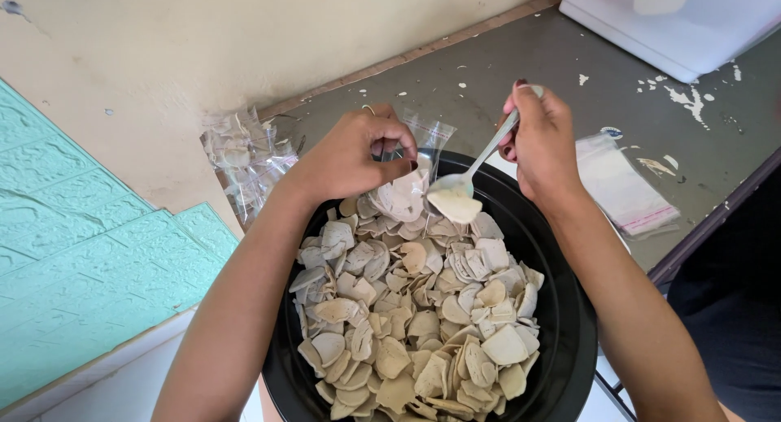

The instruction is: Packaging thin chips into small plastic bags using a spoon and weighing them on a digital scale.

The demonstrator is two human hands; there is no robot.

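left hand (358, 150) pinches a small clear bag (407, 190) open over the far rim of a black bowl (561, 308) heaped with pale chips (415, 308). right hand (541, 141) grips a spoon (464, 190), its loaded tip at the bag's mouth. filled bags (244, 158) lie by the wall, empty bags (622, 186) on the table (569, 80).

Pale beige chips (415, 308) fill a black bowl (561, 341), beside a teal embossed brick-pattern panel (73, 251) and grey tabletop (521, 72).
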